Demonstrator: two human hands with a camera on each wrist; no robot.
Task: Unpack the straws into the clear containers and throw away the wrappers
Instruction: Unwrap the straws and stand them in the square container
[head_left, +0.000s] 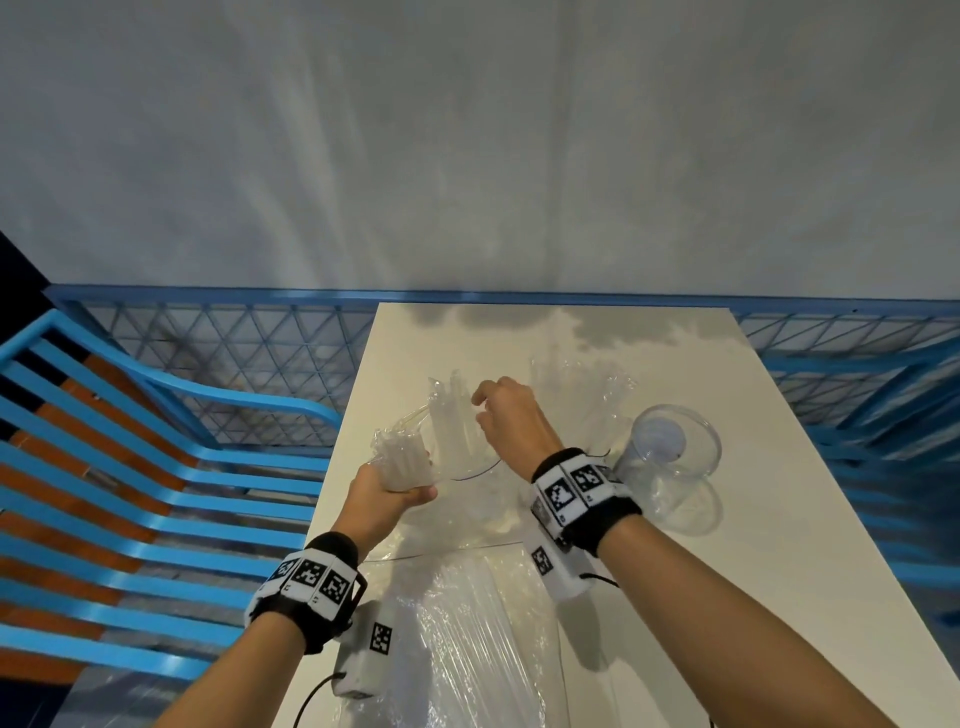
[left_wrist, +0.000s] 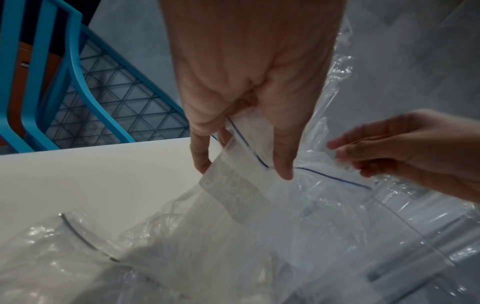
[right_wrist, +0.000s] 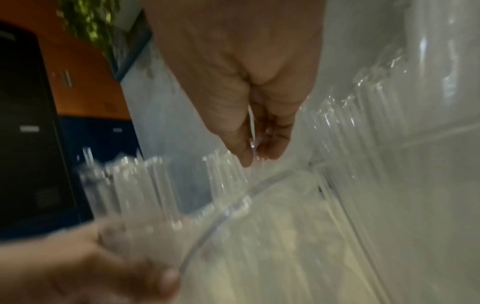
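Both hands are busy: my left hand (head_left: 387, 491) grips a wrapped straw bundle (head_left: 402, 457) above the bench (head_left: 753, 519), my right hand (head_left: 506, 415) pinches straws (head_left: 457, 415) inside the clear container (head_left: 467, 467). Slippery film could let straws spill past its rim.

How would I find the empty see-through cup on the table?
Start at the white table and look just right of the right hand. The cup stands there alone, round-mouthed and hollow, while the plastic beside it is crinkly wrappers and straws.
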